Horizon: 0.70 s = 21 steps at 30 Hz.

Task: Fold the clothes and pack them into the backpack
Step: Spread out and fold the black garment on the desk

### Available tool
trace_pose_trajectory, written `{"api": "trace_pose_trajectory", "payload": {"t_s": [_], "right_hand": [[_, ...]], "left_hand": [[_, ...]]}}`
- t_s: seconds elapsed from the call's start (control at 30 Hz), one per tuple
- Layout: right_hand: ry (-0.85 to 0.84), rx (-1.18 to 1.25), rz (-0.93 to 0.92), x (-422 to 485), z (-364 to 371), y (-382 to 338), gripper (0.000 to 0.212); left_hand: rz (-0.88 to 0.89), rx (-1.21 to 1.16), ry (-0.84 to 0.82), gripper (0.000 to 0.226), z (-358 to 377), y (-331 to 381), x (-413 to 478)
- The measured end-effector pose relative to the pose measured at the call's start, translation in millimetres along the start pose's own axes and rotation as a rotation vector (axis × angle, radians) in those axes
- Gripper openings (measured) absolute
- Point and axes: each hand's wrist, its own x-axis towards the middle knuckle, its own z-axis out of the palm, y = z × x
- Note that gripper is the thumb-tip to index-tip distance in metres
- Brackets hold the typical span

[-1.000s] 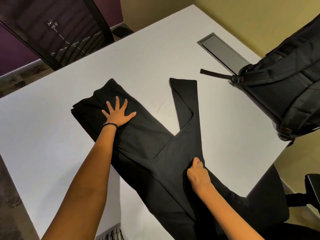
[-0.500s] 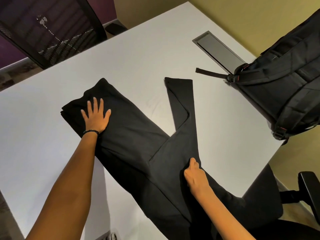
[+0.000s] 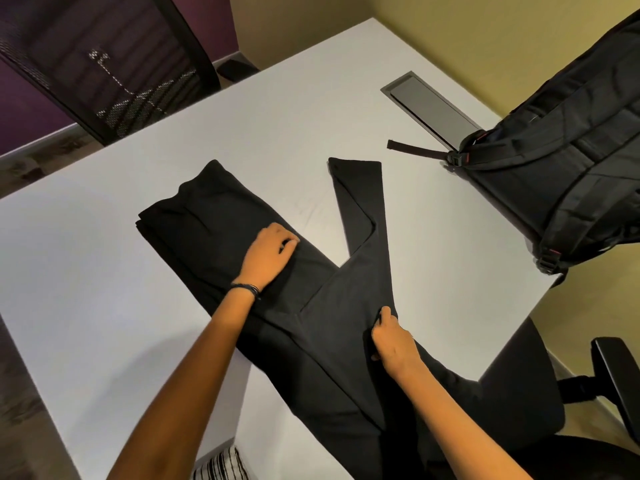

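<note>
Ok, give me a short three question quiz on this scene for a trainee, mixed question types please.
1. True or false: the black trousers are already inside the backpack.
2. Which hand wears a dark wristband? A) left hand B) right hand C) both
3. Fill in: the backpack stands at the table's far ____ corner, as the person sees it.

Key:
1. False; they lie spread on the table, one end hanging over the near edge.
2. A
3. right
</note>
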Motion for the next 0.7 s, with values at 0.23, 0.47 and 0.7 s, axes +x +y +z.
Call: {"api": "trace_pose_trajectory", "payload": {"t_s": [0.23,0.47,0.7], "right_hand": [[-0.113,-0.358,-0.219,-13.1,-24.0,16.1,0.039],[-0.061,-0.127,-0.333,-58.8,-5.8,29.8,0.033],[-0.101,-0.362,-0.318,-72.3,34.4,37.5,0.073]], "left_hand": [[-0.104,-0.132,-0.332,0.032,30.1,23.6,-59.7],[-0.172,-0.031,-0.342,0.038,31.2,18.5,-98.6],[-0.265,0.074,-0.304,0.02,28.2,18.4,-91.8]]}}
